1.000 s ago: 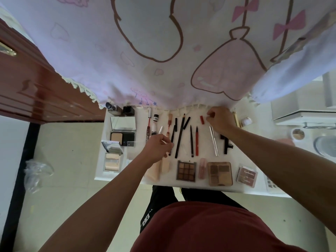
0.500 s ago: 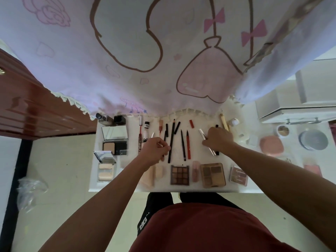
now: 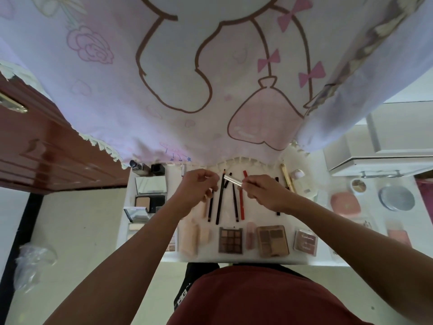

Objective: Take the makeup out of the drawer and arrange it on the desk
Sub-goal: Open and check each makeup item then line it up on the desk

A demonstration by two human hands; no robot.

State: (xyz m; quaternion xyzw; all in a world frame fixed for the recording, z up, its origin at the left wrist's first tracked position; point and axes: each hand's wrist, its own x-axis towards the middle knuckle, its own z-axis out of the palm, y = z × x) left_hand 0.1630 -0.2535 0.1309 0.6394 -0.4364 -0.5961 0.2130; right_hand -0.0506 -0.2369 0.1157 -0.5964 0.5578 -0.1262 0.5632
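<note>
Silver pen (image 3: 232, 180) pinched by right hand (image 3: 262, 193) (left hand (image 3: 195, 191) beside).

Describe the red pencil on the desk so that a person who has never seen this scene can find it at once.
Start at the white desk below the hanging pink cartoon cloth. In its middle lies a row of thin pencils pointing away from the person. The red pencil is at the right end of this row, beside the right hand; its neighbours are all black.

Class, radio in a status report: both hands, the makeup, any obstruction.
Right hand pinching silver pen, lifted. Left hand raised beside its tip, grip unclear. Pencils lined up below. Nothing in the way.
</note>
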